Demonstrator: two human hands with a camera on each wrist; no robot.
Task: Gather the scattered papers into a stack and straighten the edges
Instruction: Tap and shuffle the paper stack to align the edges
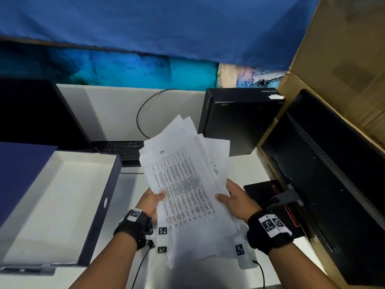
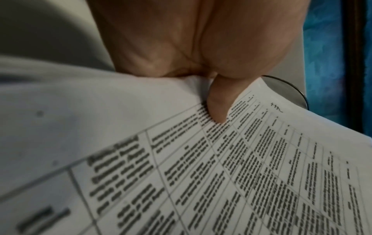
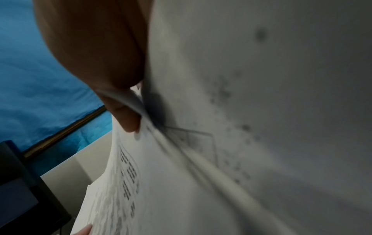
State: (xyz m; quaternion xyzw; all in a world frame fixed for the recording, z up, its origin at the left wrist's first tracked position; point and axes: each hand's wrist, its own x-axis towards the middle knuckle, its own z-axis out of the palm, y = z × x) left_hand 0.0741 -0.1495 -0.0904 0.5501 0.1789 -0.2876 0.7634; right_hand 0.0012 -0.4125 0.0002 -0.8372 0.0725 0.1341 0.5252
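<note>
A loose bundle of white papers [image 1: 183,184] is held above the desk, its sheets fanned out unevenly at the far end; the top sheet carries a printed table. My left hand [image 1: 153,200] grips the bundle's left edge, thumb on top of the printed sheet [image 2: 241,167], as the left hand's thumb [image 2: 216,103] shows in the left wrist view. My right hand [image 1: 231,198] grips the right edge, thumb on top, the other fingers hidden beneath. In the right wrist view the right hand's thumb [image 3: 124,117] pinches the curling sheets [image 3: 221,127].
An open dark-blue box with a white inside [image 1: 98,215] lies at the left. A keyboard [image 1: 123,150] and a black laptop screen [image 1: 37,113] sit behind it. A black computer case [image 1: 237,119] and a monitor [image 1: 325,184] stand at the right, beside cardboard boxes [image 1: 343,59].
</note>
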